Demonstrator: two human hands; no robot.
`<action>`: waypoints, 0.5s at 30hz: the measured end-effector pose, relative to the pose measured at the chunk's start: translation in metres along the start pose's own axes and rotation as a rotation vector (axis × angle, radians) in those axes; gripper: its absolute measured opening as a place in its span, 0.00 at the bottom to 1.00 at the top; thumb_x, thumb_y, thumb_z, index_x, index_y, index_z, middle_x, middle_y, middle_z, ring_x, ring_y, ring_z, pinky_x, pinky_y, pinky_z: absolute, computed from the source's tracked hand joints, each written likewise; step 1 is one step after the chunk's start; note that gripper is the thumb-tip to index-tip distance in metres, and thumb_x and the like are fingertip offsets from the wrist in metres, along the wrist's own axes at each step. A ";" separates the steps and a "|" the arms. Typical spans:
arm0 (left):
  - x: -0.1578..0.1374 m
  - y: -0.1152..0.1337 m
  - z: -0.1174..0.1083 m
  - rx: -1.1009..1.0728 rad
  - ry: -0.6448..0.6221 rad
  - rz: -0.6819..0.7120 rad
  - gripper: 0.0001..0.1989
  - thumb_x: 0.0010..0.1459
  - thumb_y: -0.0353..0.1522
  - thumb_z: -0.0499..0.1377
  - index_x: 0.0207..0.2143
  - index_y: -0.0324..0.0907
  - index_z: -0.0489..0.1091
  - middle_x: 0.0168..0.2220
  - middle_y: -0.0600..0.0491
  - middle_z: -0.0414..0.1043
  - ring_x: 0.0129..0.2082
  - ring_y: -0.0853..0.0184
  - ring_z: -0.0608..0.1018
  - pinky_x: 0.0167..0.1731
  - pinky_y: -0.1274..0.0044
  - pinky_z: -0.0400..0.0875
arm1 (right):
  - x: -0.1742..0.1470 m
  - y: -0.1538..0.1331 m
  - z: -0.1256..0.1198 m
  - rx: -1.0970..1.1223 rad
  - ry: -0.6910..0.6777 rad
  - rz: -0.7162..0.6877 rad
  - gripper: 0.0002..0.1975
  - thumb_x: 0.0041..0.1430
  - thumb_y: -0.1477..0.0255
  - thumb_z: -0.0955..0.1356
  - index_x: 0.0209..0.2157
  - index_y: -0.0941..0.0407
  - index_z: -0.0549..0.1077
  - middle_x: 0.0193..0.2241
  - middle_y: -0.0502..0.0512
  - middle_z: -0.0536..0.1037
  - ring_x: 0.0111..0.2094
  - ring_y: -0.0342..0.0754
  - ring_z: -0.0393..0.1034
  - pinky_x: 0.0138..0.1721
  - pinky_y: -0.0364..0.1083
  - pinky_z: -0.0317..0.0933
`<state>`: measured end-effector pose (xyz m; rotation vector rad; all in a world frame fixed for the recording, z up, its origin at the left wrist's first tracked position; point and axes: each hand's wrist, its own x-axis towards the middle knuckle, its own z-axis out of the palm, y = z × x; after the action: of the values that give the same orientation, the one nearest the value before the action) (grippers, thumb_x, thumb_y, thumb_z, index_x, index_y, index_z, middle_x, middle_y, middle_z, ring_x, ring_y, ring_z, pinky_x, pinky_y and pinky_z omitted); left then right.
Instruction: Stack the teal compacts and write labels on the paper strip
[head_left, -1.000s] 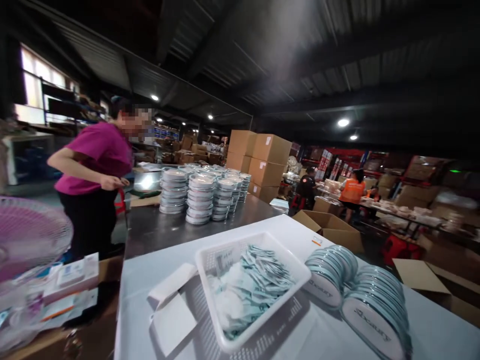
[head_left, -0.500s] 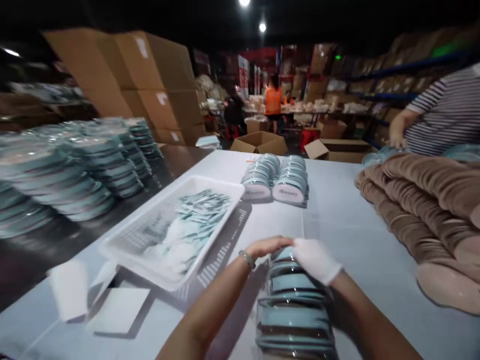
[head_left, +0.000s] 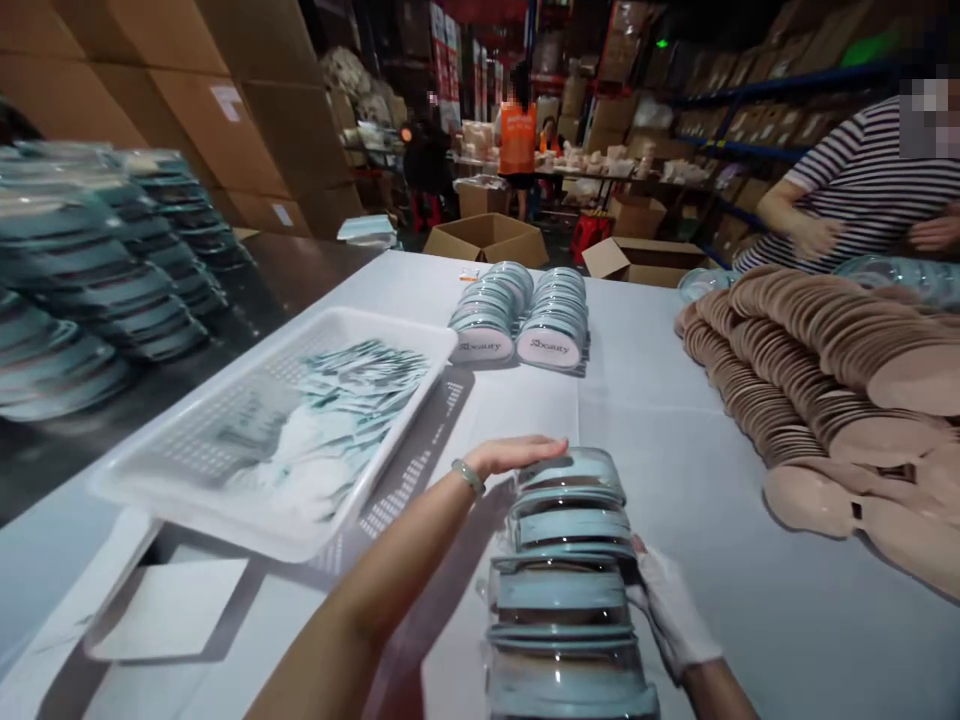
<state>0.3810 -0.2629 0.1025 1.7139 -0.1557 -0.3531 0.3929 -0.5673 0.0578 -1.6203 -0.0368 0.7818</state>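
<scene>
A row of clear-wrapped packs (head_left: 566, 590) with pale blue edges stands on the white table in front of me, running toward me. My left hand (head_left: 525, 455), with a green bangle (head_left: 469, 477) at the wrist, lays its stretched fingers against the far end of this row. Along the row's right side is my right hand (head_left: 675, 610) in a white glove, fingers extended and partly hidden by the packs. Farther off stand two shorter rows of similar packs (head_left: 553, 345), their pink fronts printed with lettering.
Left of me is a white plastic basket (head_left: 217, 545) of pale green-edged packets, beside a white card (head_left: 176, 610). Tan oval pieces (head_left: 817, 490) lie in rows at right. Stacked wrapped packs (head_left: 165, 300) fill the dark left table. A person in stripes (head_left: 877, 190) stands beyond.
My right hand has come from the far end of the row back along its right side. My left hand remains at the far end. The view has tilted down and shifted.
</scene>
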 end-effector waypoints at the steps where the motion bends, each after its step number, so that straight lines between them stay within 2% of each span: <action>1: 0.001 0.000 0.000 0.001 -0.027 -0.009 0.40 0.48 0.64 0.58 0.43 0.37 0.75 0.43 0.46 0.79 0.43 0.56 0.78 0.47 0.68 0.71 | 0.000 0.002 -0.001 -0.010 0.015 0.003 0.27 0.52 0.45 0.72 0.39 0.53 0.76 0.34 0.56 0.77 0.34 0.50 0.70 0.30 0.44 0.65; 4: 0.000 0.000 0.000 0.014 -0.084 -0.037 0.40 0.41 0.56 0.69 0.49 0.37 0.73 0.47 0.44 0.78 0.46 0.54 0.79 0.47 0.68 0.72 | 0.014 -0.003 -0.003 -0.096 -0.026 -0.017 0.30 0.46 0.43 0.74 0.35 0.57 0.75 0.24 0.49 0.69 0.22 0.41 0.57 0.21 0.40 0.51; 7: -0.003 0.003 0.002 0.036 -0.068 -0.060 0.37 0.41 0.52 0.70 0.49 0.38 0.73 0.48 0.45 0.78 0.48 0.53 0.79 0.47 0.68 0.73 | 0.026 -0.013 -0.008 -0.280 -0.117 -0.024 0.29 0.45 0.43 0.72 0.29 0.57 0.70 0.19 0.44 0.60 0.19 0.38 0.48 0.20 0.40 0.45; 9: -0.005 0.008 0.002 0.054 -0.052 -0.071 0.35 0.42 0.51 0.70 0.47 0.40 0.74 0.46 0.47 0.79 0.47 0.53 0.79 0.47 0.69 0.73 | 0.027 -0.024 -0.012 -0.416 -0.141 -0.045 0.26 0.47 0.45 0.71 0.25 0.56 0.67 0.19 0.45 0.61 0.20 0.40 0.50 0.21 0.41 0.47; 11: -0.007 0.013 0.002 0.082 -0.043 -0.087 0.32 0.42 0.50 0.70 0.45 0.41 0.75 0.45 0.49 0.79 0.46 0.54 0.79 0.46 0.69 0.72 | 0.026 -0.040 -0.012 -0.592 -0.170 -0.097 0.25 0.53 0.47 0.66 0.22 0.55 0.66 0.19 0.50 0.65 0.22 0.44 0.57 0.24 0.43 0.54; 13: -0.008 0.019 0.001 0.120 -0.039 -0.106 0.31 0.41 0.50 0.71 0.44 0.41 0.75 0.43 0.50 0.80 0.44 0.55 0.80 0.45 0.69 0.73 | 0.025 -0.060 -0.006 -0.775 -0.182 -0.178 0.28 0.58 0.45 0.59 0.19 0.54 0.64 0.19 0.54 0.69 0.23 0.48 0.63 0.26 0.46 0.59; 15: -0.007 0.022 0.000 0.158 -0.040 -0.121 0.30 0.41 0.50 0.71 0.43 0.41 0.75 0.41 0.51 0.80 0.42 0.56 0.80 0.44 0.69 0.73 | 0.026 -0.077 0.007 -0.896 -0.185 -0.256 0.29 0.61 0.46 0.57 0.18 0.54 0.64 0.19 0.54 0.70 0.25 0.49 0.66 0.28 0.46 0.62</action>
<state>0.3766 -0.2649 0.1253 1.8774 -0.1118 -0.4749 0.4401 -0.5326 0.1140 -2.3028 -0.8100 0.7521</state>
